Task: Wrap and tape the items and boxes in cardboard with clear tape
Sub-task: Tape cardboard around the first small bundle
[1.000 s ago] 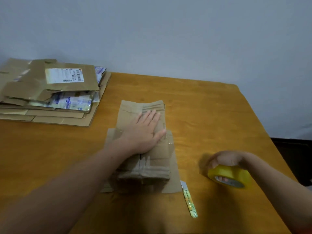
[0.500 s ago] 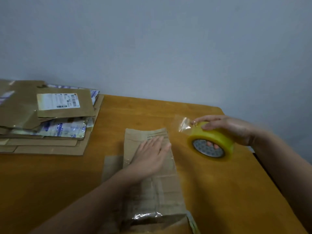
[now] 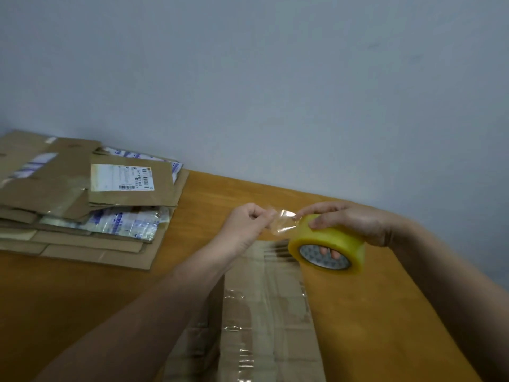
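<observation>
Nearest the camera, below both hands, a cardboard parcel (image 3: 264,312) lies flat on the wooden table (image 3: 385,326). Shiny strips of clear tape cross its top, and the left forearm passes over its left edge. Above the parcel's far end, the right hand (image 3: 349,221) grips a yellowish tape roll (image 3: 327,244). The thumb and forefinger lie curled over the roll's outer face, and fingertips (image 3: 334,253) show through the printed core, so the hand is clamped on it. The roll is held tilted, its open side toward the camera, and whether it touches the parcel cannot be told. Just to the left of the roll, the left hand (image 3: 248,224) pinches the tape end (image 3: 283,221) between its curled fingers and thumb. This short, crinkled clear strip runs from the pinch straight to the roll's top, bridging the two hands. Well off to the left of the pinch, and farther back, a stack of flattened cardboard (image 3: 82,216) rests on the table, with a white shipping label (image 3: 122,177) on top and printed plastic wrappers tucked between the sheets. Behind everything stands a plain grey wall (image 3: 275,78).
</observation>
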